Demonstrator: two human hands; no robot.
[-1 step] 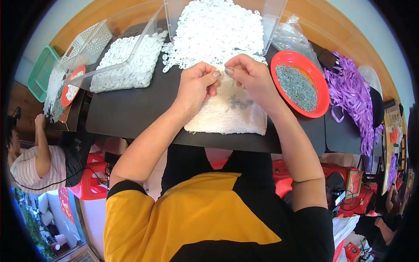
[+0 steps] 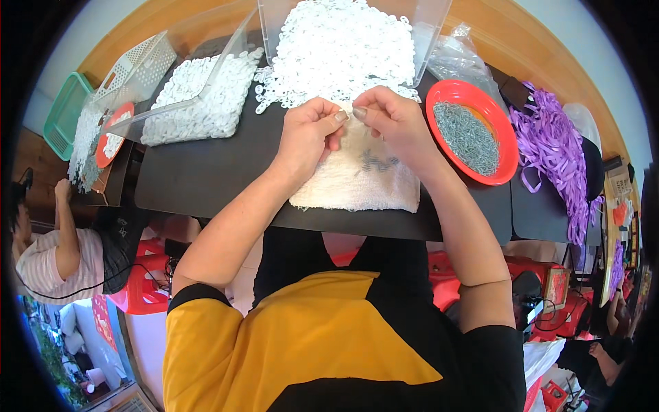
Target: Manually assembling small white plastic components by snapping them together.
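Above a cream folded cloth (image 2: 329, 189), both hands are closed with their fingertips almost meeting. My left hand (image 2: 307, 134) pinches a small white plastic piece between thumb and forefinger; only its edge shows. The thumb and forefinger of my right hand (image 2: 398, 123) are pressed together, and whatever they hold is too small to make out. Several thin grey metal pins (image 2: 376, 163) lie on the cloth under the right hand. Just beyond my fingers spreads a heap of small white oval plastic pieces (image 2: 343, 51), spilling out of a clear plastic bin (image 2: 429, 41).
A red bowl (image 2: 509, 154) of grey metal pins stands right, near purple ribbons (image 2: 549, 130). On the dark table (image 2: 199, 175), another clear bin (image 2: 226, 58) with white pieces lies left. Behind it are a white basket (image 2: 134, 65) and green tray (image 2: 58, 117). A person (image 2: 65, 261) sits left.
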